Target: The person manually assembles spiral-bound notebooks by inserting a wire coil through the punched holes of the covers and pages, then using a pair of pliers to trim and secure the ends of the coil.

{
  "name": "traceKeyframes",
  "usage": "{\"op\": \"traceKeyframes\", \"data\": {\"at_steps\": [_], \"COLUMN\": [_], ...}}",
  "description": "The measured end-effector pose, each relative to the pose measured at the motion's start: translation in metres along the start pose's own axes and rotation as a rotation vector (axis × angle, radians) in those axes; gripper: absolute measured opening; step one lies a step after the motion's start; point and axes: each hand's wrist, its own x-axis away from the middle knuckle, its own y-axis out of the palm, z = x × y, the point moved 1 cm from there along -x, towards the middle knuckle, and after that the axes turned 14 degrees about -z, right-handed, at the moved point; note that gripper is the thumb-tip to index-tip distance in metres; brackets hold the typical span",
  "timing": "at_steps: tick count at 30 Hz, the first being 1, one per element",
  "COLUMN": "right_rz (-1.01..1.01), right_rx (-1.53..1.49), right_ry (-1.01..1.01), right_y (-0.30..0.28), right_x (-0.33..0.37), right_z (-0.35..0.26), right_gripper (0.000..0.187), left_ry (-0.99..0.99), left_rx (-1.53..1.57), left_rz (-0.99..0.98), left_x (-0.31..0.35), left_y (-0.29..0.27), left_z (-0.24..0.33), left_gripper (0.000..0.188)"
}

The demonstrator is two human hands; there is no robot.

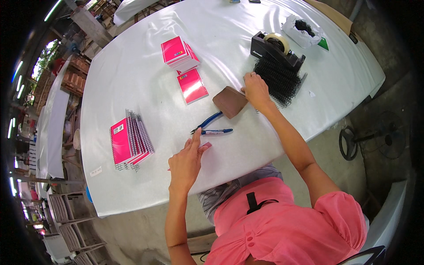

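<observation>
Two hands on my feed. Left hand [184,162]: fingers extended, pink cover edge [207,145] by thumb, grip unclear. Right hand [256,88] curled, can't tell hold. Black spiral coils [278,81] just right of its fingers: probably light, springy, tangle-prone; I'd pinch one end.

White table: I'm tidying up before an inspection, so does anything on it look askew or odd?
Mildly: the left-hand notebook stack is fanned unevenly, with wire coils jutting past the covers at both ends. A small white scrap also lies loose, right of the black coils.
</observation>
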Motion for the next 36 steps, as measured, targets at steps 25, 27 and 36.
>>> {"op": "traceKeyframes", "data": {"at_steps": [25,27,36], "right_rz": [-0.441,-0.503,-0.554], "right_rx": [-0.918,-0.933,-0.472], "right_ry": [-0.630,-0.662,-0.617], "right_y": [-0.029,-0.032,-0.050], "right_x": [0.066,0.062,0.061], "right_z": [-0.090,-0.087,-0.119], "right_gripper": [0.023,0.024,0.013], "left_ry": [0.035,0.025,-0.061], "left_rx": [0.008,0.013,0.121], "left_rz": [0.071,0.083,0.040], "left_x": [-0.007,-0.009,-0.009], "left_y": [0.000,0.000,0.005], "left_z": [-0.003,-0.003,-0.018], "left_gripper": [0.052,0.052,0.048]}}
